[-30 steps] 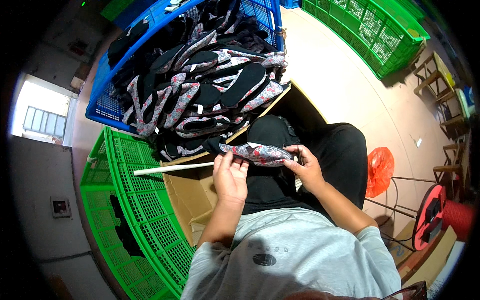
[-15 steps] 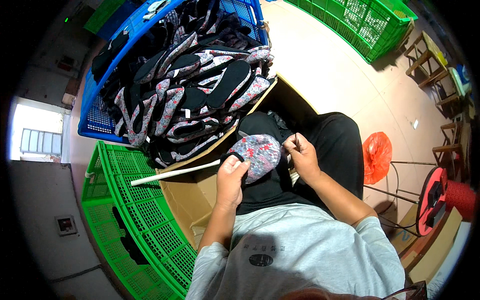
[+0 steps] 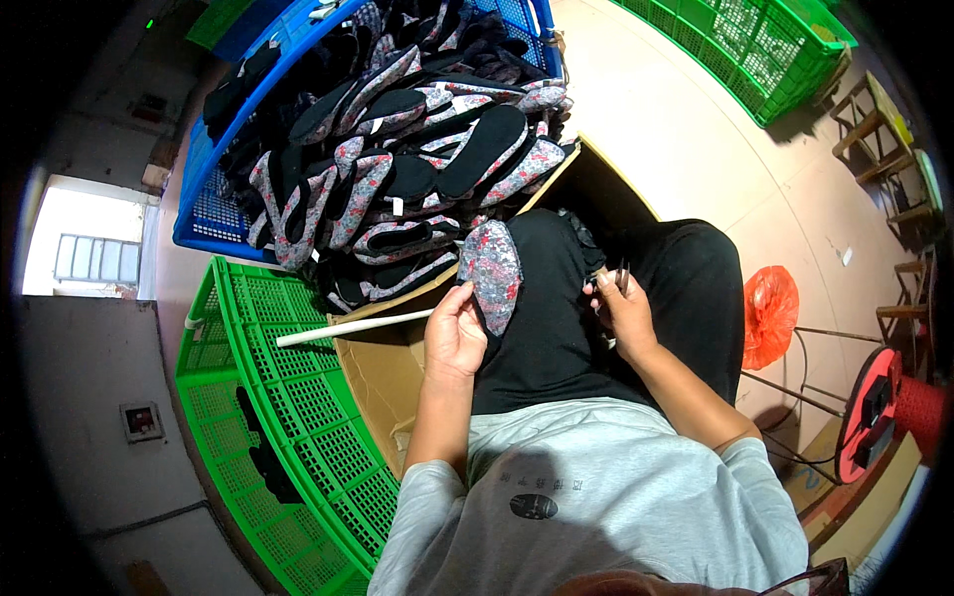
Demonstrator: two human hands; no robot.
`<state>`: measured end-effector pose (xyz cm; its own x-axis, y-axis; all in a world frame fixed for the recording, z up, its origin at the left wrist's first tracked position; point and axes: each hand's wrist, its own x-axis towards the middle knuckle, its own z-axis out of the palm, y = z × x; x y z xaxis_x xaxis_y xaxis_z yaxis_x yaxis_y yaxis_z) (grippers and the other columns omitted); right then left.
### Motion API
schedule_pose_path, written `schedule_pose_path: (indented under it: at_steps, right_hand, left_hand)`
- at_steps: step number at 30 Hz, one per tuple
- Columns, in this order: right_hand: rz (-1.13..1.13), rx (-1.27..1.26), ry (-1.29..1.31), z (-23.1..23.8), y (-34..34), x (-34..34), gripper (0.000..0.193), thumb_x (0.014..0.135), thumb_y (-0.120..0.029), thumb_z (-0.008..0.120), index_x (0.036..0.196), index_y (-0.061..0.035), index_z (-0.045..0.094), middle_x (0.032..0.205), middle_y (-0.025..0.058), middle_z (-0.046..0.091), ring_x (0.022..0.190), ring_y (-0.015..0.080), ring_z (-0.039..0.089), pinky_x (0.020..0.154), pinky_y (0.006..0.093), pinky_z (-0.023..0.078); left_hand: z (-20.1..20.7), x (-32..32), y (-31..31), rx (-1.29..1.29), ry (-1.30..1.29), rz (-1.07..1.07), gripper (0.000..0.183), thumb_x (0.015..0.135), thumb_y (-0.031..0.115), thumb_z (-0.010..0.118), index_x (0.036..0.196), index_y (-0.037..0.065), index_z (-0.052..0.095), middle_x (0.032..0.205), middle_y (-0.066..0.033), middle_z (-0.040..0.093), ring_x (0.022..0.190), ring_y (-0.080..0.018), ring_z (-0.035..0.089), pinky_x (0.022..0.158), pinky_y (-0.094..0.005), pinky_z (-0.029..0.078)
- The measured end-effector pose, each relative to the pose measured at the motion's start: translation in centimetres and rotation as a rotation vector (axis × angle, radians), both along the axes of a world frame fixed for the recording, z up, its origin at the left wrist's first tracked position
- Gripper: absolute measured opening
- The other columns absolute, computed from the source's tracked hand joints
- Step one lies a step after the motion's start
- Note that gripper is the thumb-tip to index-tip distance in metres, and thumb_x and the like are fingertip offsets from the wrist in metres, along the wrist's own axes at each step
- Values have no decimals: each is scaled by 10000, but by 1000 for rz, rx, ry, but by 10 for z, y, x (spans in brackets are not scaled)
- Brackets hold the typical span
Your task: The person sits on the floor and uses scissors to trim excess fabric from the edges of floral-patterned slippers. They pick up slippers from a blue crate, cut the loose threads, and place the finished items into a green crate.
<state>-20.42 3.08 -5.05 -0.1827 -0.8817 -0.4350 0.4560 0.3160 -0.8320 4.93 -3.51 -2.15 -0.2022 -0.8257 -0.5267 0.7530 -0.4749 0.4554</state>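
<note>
My left hand (image 3: 456, 336) is closed on the edge of a floral slipper (image 3: 491, 270) in grey, pink and red with dark trim. The slipper hangs tilted over my left knee, its patterned side showing. In my right hand (image 3: 628, 316), above my lap, are small dark thread snips (image 3: 622, 274) with two pointed blades sticking up past the fingers. The hands are apart, and the snips do not touch the slipper. A white tube (image 3: 338, 330) slants across the cardboard box edge, its right end close to my left hand.
A blue crate (image 3: 195, 195) heaped with floral and black slippers (image 3: 483, 149) stands ahead. An open cardboard box (image 3: 383, 372) is by my legs, a green crate (image 3: 308, 417) at left. At right are a red plastic bag (image 3: 771, 316) and a red round-topped stool (image 3: 863, 415).
The slipper has turned from facing up broadly to a narrower, tilted pose. My right hand has drawn away from it to the right, and the snips' blades now show clearly. The view has shifted slightly.
</note>
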Motion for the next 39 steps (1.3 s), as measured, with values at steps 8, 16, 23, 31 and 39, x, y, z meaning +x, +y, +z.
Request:
schedule_pose_path:
  at_steps: [8, 16, 23, 31, 39]
  right_hand:
    - [20, 55, -27, 1, 0, -1, 135, 976, -251, 610, 933, -133, 561, 868, -4, 675, 661, 39, 546, 529, 177, 390]
    - [74, 69, -5, 4, 1, 5, 135, 975, -266, 600, 942, -138, 576, 876, -4, 677, 656, 34, 539, 500, 171, 364]
    - [82, 80, -6, 4, 2, 5, 137, 974, -269, 606, 955, -135, 583, 863, -6, 679, 648, 27, 537, 497, 164, 367]
    - [132, -18, -41, 5, 4, 4, 159, 968, -266, 619, 937, -111, 598, 911, 31, 704, 664, 37, 546, 507, 174, 372]
    - [412, -315, -27, 38, 12, 11, 209, 982, -203, 603, 1055, -7, 613, 1060, 70, 671, 933, 109, 602, 789, 264, 492]
  left_hand:
    - [34, 46, -17, -81, 246, 393, 375, 944, 330, 516, 1207, 91, 636, 1254, -117, 643, 1190, -326, 573, 1117, -511, 367]
    - [26, 55, -6, -250, 585, 342, 410, 932, 356, 550, 1230, 87, 635, 1297, -126, 625, 1236, -341, 556, 1113, -535, 371]
    - [5, 51, 3, -416, 548, 284, 427, 945, 366, 551, 1255, 80, 617, 1348, -120, 590, 1287, -322, 517, 1137, -511, 345]
    - [44, 22, 16, -641, -631, 448, 308, 1034, 282, 495, 1057, -4, 607, 889, -72, 666, 728, -142, 641, 670, -270, 537]
    - [32, -7, 29, -841, -1071, 257, 303, 1012, 255, 574, 817, 23, 583, 737, 15, 605, 652, -46, 499, 608, -202, 405]
